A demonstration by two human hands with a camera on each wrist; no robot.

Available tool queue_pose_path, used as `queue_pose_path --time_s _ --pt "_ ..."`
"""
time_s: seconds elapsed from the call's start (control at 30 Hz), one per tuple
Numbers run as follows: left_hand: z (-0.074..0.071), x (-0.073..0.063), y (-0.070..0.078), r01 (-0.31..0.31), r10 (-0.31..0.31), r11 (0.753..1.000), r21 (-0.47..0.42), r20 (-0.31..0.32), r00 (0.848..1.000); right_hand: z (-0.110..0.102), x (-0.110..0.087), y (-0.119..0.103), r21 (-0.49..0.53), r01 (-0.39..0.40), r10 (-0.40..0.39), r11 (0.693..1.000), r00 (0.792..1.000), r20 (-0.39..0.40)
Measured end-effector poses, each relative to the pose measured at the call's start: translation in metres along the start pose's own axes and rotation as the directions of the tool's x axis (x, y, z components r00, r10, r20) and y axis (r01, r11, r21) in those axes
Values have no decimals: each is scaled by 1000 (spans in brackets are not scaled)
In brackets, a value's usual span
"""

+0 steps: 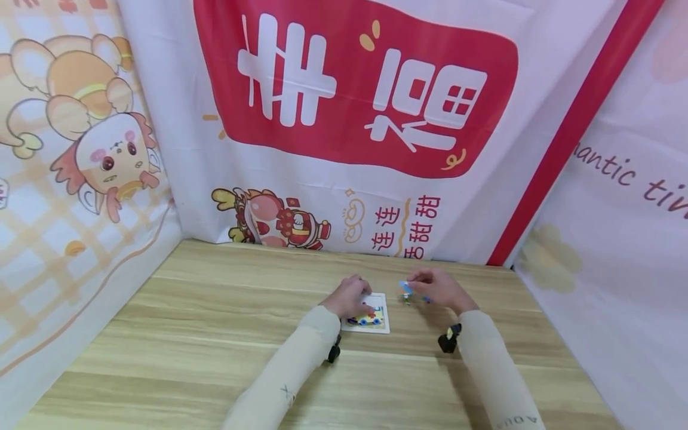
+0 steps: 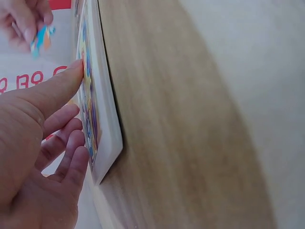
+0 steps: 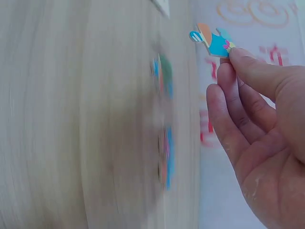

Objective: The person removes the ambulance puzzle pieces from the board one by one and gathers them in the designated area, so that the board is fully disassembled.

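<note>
A small white-framed jigsaw puzzle board point(image 1: 384, 328) lies flat on the table, its colourful picture showing blue wheels. Over its left part rests my left hand point(image 1: 350, 298); in the left wrist view the thumb tip touches the picture and the other fingers lie loosely by the board's face. To the right, my right hand point(image 1: 438, 288) pinches a jigsaw piece point(image 3: 217, 44) between thumb and forefinger, held above the table. The piece is blue with orange and a bit of pink. Beneath that hand, loose jigsaw pieces point(image 3: 165, 76) lie on the wood, blurred in the right wrist view.
The wood-grain table point(image 1: 215, 334) ends at a hanging white cloth point(image 1: 301, 173) with red printing at the back. Printed cloths also stand along the left point(image 1: 80, 197) and right point(image 1: 607, 251) sides. Each wrist wears a small black device point(image 1: 449, 338).
</note>
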State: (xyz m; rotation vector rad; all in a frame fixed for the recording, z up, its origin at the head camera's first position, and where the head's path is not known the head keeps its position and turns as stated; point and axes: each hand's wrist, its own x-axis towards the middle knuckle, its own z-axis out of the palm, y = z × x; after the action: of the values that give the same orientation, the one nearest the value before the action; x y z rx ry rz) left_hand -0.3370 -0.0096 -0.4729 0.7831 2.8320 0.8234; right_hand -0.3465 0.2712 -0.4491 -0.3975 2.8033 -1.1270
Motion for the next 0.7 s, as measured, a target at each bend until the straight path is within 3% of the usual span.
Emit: queue_pose_path --time_s 0.13,0.37,0.53,0.7 --pt "2 2 0 8 -8 1000 5 1 1000 -24 -15 22 -31 -39 38 999 999 -26" --pt "2 4 -3 7 -7 1000 2 9 1000 -54 -38 52 -39 -15 12 999 998 -69" --pt "1 4 -1 13 -13 1000 -12 16 1000 -63 -48 64 -90 -32 23 995 995 -102" --pt "0 4 1 22 -22 1000 -19 19 1000 -61 -51 74 -75 -88 80 993 992 -99"
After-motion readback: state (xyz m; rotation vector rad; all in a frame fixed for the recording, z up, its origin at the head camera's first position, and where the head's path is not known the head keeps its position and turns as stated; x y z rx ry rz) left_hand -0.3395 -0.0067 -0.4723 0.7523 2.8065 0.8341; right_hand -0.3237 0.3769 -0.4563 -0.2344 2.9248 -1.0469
